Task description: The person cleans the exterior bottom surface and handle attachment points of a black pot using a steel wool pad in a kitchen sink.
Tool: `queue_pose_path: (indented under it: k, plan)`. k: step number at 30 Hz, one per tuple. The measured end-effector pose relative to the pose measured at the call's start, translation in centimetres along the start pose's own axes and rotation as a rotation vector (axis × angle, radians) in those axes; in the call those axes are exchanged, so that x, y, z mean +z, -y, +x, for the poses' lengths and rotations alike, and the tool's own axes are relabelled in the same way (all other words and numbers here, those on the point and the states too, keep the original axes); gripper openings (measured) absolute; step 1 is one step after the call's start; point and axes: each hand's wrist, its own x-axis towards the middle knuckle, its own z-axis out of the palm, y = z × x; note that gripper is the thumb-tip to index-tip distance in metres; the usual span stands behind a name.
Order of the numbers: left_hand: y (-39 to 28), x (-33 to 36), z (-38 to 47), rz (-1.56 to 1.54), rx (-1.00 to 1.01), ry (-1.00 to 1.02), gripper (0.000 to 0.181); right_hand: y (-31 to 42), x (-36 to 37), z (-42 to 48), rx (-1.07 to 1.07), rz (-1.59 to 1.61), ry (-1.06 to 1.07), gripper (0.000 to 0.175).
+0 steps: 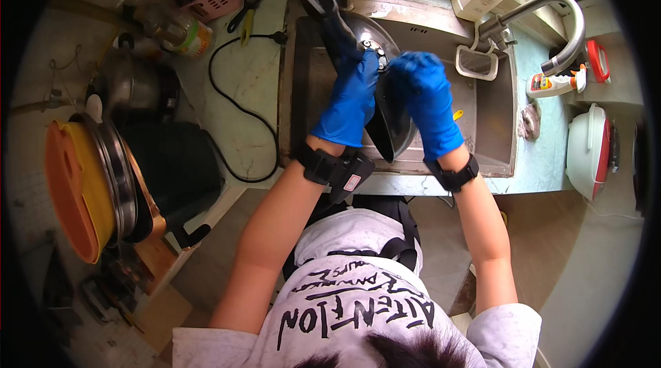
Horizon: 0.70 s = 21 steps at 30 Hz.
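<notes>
A black frying pan (391, 128) is tipped on its edge over the stainless steel sink (490, 120). Its long dark handle (330, 14) points up to the far left. My left hand (352, 94), in a blue rubber glove, grips the pan near the handle's base, beside the shiny rivets (381, 54). My right hand (424, 89), gloved the same way, is curled against the pan's right side. Its fingertips are hidden, and I cannot tell whether anything is inside them. A small yellow item (457, 115) shows in the sink, right of that hand.
The curved tap (568, 27) and a spray bottle (552, 84) stand at the right. A strainer basket (476, 62) hangs in the sink corner. Left are a black cable (242, 104), a pink utensil holder (214, 1) and stacked orange and yellow boards (72, 192).
</notes>
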Motion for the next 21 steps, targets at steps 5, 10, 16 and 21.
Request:
queue_pose_path:
  k: [5, 10, 16, 21]
  plan:
    - [1.3, 1.3, 0.5, 0.019, 0.322, -0.111, 0.014, 1.6, 0.4, -0.4, -0.082, 0.023, -0.028, 0.013]
    - [0.2, 1.4, 0.0, -0.034, 0.143, -0.046, 0.017, -0.3, 0.3, 0.1, -0.002, -0.032, -0.031, 0.016]
    - [-0.3, -0.4, 0.4, 0.178, 0.07, 0.134, 0.019, -1.4, -0.2, 0.6, 0.039, -0.008, 0.054, 0.017]
    - [1.2, 0.4, 0.8, 0.247, 0.306, 0.07, 0.011, -1.2, -0.2, 0.4, -0.013, -0.002, -0.011, 0.017]
